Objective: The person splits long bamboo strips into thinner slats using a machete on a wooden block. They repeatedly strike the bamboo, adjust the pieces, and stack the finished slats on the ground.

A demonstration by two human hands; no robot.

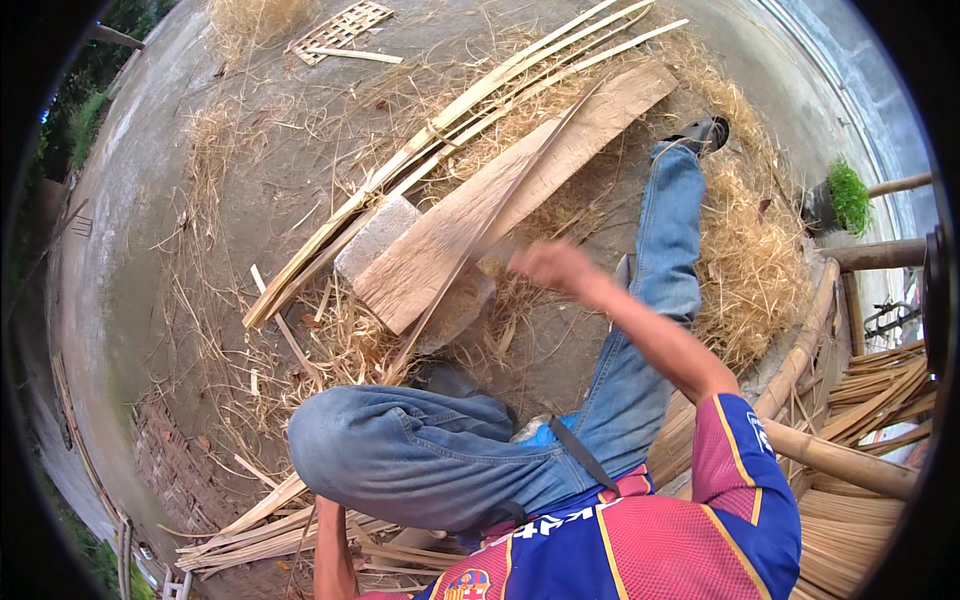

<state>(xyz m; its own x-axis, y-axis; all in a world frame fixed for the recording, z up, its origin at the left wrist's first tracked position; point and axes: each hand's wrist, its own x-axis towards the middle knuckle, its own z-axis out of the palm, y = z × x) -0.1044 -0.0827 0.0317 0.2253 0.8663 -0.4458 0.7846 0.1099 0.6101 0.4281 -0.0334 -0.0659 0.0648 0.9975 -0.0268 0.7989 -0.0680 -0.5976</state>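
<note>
My right hand (555, 265) is closed in a fist, blurred by motion, above the wooden plank (430, 255). From it a smeared grey blade-like tool (488, 250) reaches toward a thin, dark strip (540, 160). That strip lies lengthwise over the plank and runs down toward my bent left knee. My left forearm (335, 550) passes beside the knee, which hides the hand and its fingers. Under the plank's near end sits a pale block (380, 240). Long split pale strips (440, 125), tied in a bundle, lie along the plank's left side.
Curly shavings (755, 265) heap beside my outstretched right leg. More loose strips (250, 530) lie at lower left. A small lattice piece (340, 30) rests on the ground at the far left. Bamboo poles (850, 465) and a potted plant (848, 198) stand at the right.
</note>
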